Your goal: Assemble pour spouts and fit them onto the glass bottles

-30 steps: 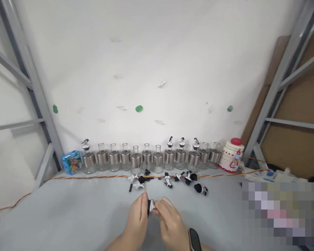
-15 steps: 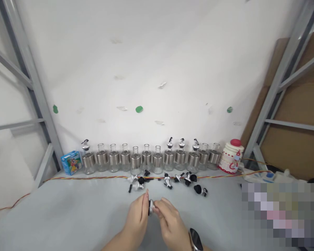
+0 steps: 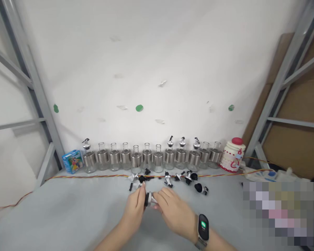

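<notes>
Over to the left, a blue printed box (image 3: 72, 161) seems to bookend the row of steel-banded clear glass bottles (image 3: 147, 158). In front, the left hand (image 3: 135, 203) grips the black end of a black-and-silver pour spout (image 3: 149, 199), probably steadying it between both hands; the right hand (image 3: 174, 209) clasps its silver end.
</notes>
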Demonstrator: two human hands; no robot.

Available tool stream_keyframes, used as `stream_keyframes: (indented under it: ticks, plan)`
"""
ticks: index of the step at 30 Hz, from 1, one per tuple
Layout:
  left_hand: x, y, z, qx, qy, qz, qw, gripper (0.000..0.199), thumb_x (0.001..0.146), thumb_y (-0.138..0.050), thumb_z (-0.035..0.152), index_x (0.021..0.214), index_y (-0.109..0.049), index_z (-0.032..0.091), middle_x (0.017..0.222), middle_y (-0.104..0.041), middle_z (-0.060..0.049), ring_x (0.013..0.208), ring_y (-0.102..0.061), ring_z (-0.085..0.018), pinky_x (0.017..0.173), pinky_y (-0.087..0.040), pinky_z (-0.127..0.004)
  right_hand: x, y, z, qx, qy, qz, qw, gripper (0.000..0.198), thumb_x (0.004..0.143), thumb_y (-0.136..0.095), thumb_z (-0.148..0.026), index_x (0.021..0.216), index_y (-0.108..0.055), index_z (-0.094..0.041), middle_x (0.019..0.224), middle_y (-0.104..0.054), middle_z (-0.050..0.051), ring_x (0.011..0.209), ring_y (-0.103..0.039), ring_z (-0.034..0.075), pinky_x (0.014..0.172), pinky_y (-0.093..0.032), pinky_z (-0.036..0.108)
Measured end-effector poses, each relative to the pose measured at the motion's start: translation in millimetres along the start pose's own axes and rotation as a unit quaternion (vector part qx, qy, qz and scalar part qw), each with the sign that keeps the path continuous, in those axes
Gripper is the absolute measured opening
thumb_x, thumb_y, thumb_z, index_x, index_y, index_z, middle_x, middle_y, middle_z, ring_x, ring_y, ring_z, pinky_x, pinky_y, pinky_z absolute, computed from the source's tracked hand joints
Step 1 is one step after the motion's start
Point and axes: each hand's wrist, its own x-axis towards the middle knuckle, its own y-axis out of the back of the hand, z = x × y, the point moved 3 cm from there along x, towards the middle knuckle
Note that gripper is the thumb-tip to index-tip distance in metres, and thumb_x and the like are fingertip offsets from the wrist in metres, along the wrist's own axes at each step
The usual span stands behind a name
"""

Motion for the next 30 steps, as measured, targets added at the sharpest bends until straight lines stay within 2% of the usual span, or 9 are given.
stream_keyframes:
  ticks: [4, 8, 13, 18, 20, 22, 25, 28, 30]
  plan:
    - [3, 1, 0, 0.022, 0.003, -0.004, 1.000, 0.040, 0.084, -0.030, 0.048, 0.056, -0.036, 0.020, 0.045, -0.033, 0.007, 0.044, -0.035, -0.010, 0.046, -0.028, -0.022, 2, -1, 8, 0.219, -0.105, -0.015, 0.970, 0.011, 0.086, -0.039, -0.020, 0.086, -0.050, -0.017, 0.077, -0.054, 0.004, 0.073, -0.049, 0.016, 0.067, -0.041, 0.028]
    - [6, 8, 3, 0.173, -0.122, -0.001, 0.977, 0.040, 0.087, -0.024, 0.040, 0.058, -0.042, 0.019, 0.049, -0.041, 0.004, 0.046, -0.041, -0.012, 0.050, -0.031, -0.023, 5, -17, 12, 0.504, -0.213, -0.044, 0.836, 0.027, 0.082, -0.045, -0.042, 0.076, -0.047, -0.016, 0.060, -0.051, -0.001, 0.055, -0.051, 0.011, 0.057, -0.042, 0.025]
    - [2, 13, 9, 0.303, -0.294, 0.043, 0.906, 0.038, 0.089, -0.019, 0.026, 0.065, -0.048, 0.019, 0.051, -0.050, -0.001, 0.047, -0.046, -0.013, 0.048, -0.035, -0.023, 7, -22, 11, 0.548, -0.240, 0.003, 0.801, 0.039, 0.075, -0.049, -0.054, 0.065, -0.048, -0.015, 0.050, -0.047, -0.004, 0.046, -0.043, 0.008, 0.050, -0.034, 0.022]
    - [-4, 16, 18, 0.318, -0.371, 0.072, 0.869, 0.037, 0.088, -0.020, 0.021, 0.067, -0.049, 0.018, 0.052, -0.053, -0.004, 0.048, -0.049, -0.014, 0.049, -0.038, -0.023, 2, -25, -2, 0.713, -0.296, -0.045, 0.634, 0.033, 0.067, -0.061, -0.044, 0.061, -0.046, -0.016, 0.043, -0.040, -0.007, 0.036, -0.030, 0.005, 0.042, -0.024, 0.020]
    - [-2, 16, 17, 0.319, -0.359, 0.066, 0.875, 0.038, 0.088, -0.020, 0.022, 0.065, -0.050, 0.018, 0.052, -0.053, -0.004, 0.049, -0.050, -0.014, 0.049, -0.037, -0.024, 0, -30, -4, 0.739, -0.307, -0.051, 0.597, 0.029, 0.064, -0.064, -0.039, 0.062, -0.046, -0.016, 0.042, -0.036, -0.008, 0.035, -0.026, 0.004, 0.042, -0.024, 0.020]
    - [3, 15, 11, 0.309, -0.299, 0.046, 0.902, 0.039, 0.088, -0.020, 0.028, 0.066, -0.052, 0.018, 0.053, -0.054, -0.004, 0.050, -0.050, -0.015, 0.051, -0.037, -0.025, -2, -37, -1, 0.705, -0.322, -0.030, 0.632, 0.033, 0.063, -0.062, -0.045, 0.060, -0.045, -0.016, 0.041, -0.035, -0.009, 0.034, -0.024, 0.004, 0.040, -0.023, 0.020]
    - [9, 8, 1, 0.273, -0.181, 0.005, 0.945, 0.043, 0.087, -0.020, 0.036, 0.064, -0.052, 0.018, 0.052, -0.051, -0.002, 0.048, -0.047, -0.015, 0.050, -0.034, -0.025, -6, -44, 6, 0.544, -0.340, 0.019, 0.767, 0.040, 0.071, -0.049, -0.055, 0.057, -0.042, -0.018, 0.041, -0.035, -0.007, 0.035, -0.029, 0.006, 0.038, -0.022, 0.021]
    - [10, 2, -4, 0.170, -0.062, -0.014, 0.983, 0.047, 0.086, -0.021, 0.043, 0.054, -0.045, 0.019, 0.047, -0.042, 0.002, 0.045, -0.040, -0.012, 0.048, -0.031, -0.023, -8, -38, 3, 0.334, -0.284, 0.060, 0.896, 0.032, 0.084, -0.037, -0.040, 0.062, -0.043, -0.018, 0.051, -0.044, -0.002, 0.048, -0.042, 0.011, 0.047, -0.032, 0.023]
    - [10, 0, -5, 0.096, 0.008, -0.029, 0.995, 0.048, 0.083, -0.024, 0.049, 0.049, -0.041, 0.020, 0.045, -0.039, 0.003, 0.046, -0.038, -0.012, 0.047, -0.030, -0.022, -9, -32, -2, 0.198, -0.201, 0.080, 0.956, 0.021, 0.085, -0.035, -0.022, 0.067, -0.044, -0.019, 0.064, -0.051, 0.002, 0.062, -0.047, 0.015, 0.056, -0.037, 0.025]
